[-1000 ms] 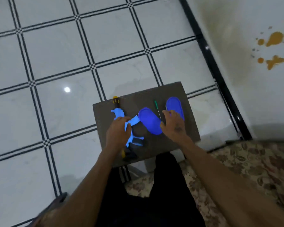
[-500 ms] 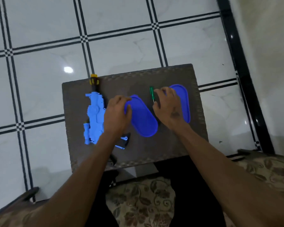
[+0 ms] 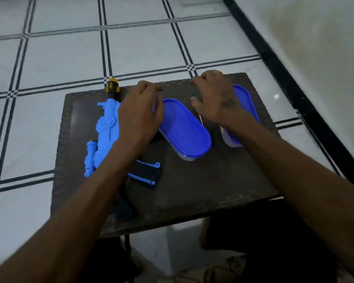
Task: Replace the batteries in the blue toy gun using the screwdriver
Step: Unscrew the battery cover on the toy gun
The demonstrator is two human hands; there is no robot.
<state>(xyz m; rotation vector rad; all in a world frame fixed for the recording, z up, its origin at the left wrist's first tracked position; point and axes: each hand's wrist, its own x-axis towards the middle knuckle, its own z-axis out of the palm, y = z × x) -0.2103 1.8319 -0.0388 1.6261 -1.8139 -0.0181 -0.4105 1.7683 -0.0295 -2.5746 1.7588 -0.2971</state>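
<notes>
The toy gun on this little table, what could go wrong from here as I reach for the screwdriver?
1. The blue toy gun lies near the small table's left side with its yellow muzzle at the far edge; a nudge from the left hand might push it off.
2. The screwdriver is mostly hidden under the right hand, wedged between two lidded containers, so it may be fumbled.

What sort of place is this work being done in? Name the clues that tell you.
Probably a room in a home, not a workshop: a tiled floor with dark grid lines, a small low table serving as the bench, and patterned upholstery at the near edge.
</notes>
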